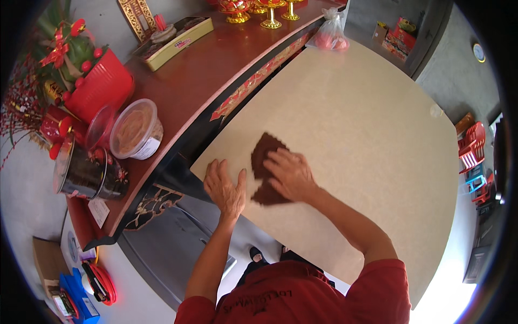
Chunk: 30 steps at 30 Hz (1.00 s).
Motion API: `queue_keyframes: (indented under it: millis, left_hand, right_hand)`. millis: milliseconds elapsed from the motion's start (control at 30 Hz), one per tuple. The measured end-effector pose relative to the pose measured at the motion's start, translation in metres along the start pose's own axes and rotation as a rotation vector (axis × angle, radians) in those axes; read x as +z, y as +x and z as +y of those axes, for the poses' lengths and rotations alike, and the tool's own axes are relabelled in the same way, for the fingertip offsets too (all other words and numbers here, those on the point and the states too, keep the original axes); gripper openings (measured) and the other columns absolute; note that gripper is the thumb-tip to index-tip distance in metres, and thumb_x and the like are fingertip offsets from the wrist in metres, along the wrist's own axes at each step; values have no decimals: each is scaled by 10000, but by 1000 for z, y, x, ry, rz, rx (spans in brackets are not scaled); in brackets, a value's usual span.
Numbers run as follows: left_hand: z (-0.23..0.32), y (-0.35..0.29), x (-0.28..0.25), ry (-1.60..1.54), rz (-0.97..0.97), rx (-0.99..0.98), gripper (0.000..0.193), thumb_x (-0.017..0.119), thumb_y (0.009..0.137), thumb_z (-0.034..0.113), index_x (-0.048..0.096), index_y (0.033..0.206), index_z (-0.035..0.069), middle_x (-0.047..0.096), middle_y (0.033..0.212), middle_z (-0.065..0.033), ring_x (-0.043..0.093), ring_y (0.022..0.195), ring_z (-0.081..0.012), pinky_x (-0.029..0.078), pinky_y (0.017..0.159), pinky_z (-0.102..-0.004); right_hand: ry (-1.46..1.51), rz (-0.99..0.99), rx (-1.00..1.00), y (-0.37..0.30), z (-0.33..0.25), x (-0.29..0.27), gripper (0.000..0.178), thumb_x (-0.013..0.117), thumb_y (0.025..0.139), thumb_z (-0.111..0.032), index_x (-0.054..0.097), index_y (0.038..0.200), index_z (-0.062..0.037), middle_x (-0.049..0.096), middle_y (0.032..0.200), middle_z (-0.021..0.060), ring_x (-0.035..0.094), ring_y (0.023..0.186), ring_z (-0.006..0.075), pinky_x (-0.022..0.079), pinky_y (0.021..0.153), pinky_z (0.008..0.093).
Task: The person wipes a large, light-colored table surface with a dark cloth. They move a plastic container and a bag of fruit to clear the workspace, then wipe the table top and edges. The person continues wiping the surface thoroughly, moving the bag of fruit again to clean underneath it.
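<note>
On the beige tabletop (367,124), a dark brown cloth (265,148) with wavy edges lies spread near the table's left edge. My right hand (291,174) presses down on it, fingers curved over its middle, so part of the cloth is hidden. Some of the cloth shows above the fingers and some below the thumb side. To the left, my left hand (224,189) is at the table's edge with fingers and thumb apart and holds nothing.
A dark red altar table (199,70) runs along the left, holding a round plastic tub (136,129), a red planter (102,86), a dark canister (81,173) and a long box (178,43). A tied plastic bag (332,35) sits at the far table corner. Stacked red chairs (471,143) stand right.
</note>
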<state>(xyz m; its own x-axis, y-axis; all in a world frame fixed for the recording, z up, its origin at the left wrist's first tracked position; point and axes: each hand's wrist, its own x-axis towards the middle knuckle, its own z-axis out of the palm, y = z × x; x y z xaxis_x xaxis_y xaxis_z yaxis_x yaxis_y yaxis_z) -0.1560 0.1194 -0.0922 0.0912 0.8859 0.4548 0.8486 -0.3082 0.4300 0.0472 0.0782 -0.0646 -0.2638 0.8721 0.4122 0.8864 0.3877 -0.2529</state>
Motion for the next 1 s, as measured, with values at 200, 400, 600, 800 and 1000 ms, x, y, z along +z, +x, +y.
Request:
queue_keyframes:
  millis: [200, 400, 600, 800, 1000]
  left_hand:
    - [-4, 2, -2, 43, -7, 2, 552, 668, 860, 396, 510, 1282, 76, 452, 1357, -156, 376, 1309, -337, 265, 1057, -501]
    - [1, 4, -3, 7, 5, 6, 529, 644, 893, 403, 510, 1279, 67, 469, 1347, -162, 400, 1285, -342, 284, 1045, -493]
    - [2, 4, 2, -130, 37, -51, 486, 591, 936, 373, 512, 1272, 30, 478, 1336, -169, 406, 1268, -353, 289, 1052, -473]
    - [-10, -5, 5, -316, 204, -206, 531, 533, 905, 141, 347, 1385, 8, 382, 1401, -213, 348, 1291, -392, 273, 1061, -503]
    - [-82, -56, 110, -424, 322, -313, 594, 681, 864, 233, 407, 1346, 21, 397, 1369, -156, 383, 1260, -302, 317, 1058, -423]
  right_hand:
    - [-120, 385, 384, 77, 78, 36, 248, 647, 821, -160, 568, 1044, -87, 591, 935, 137, 613, 854, 349, 521, 726, 467]
    - [797, 696, 862, 181, 133, 38, 473, 497, 929, -363, 548, 1265, -33, 609, 1258, 172, 576, 1170, 320, 437, 988, 387]
    - [1026, 833, 690, 255, 68, 124, 292, 522, 905, -67, 486, 1187, -6, 566, 1150, 116, 528, 1099, 217, 429, 957, 344]
    - [877, 322, 936, 223, -56, 144, 416, 493, 860, -64, 413, 1262, 6, 534, 1164, 252, 525, 1089, 427, 382, 991, 457]
    - [1564, 29, 910, 182, -145, 118, 353, 546, 878, -113, 506, 1159, 97, 651, 932, 215, 660, 837, 292, 521, 666, 415]
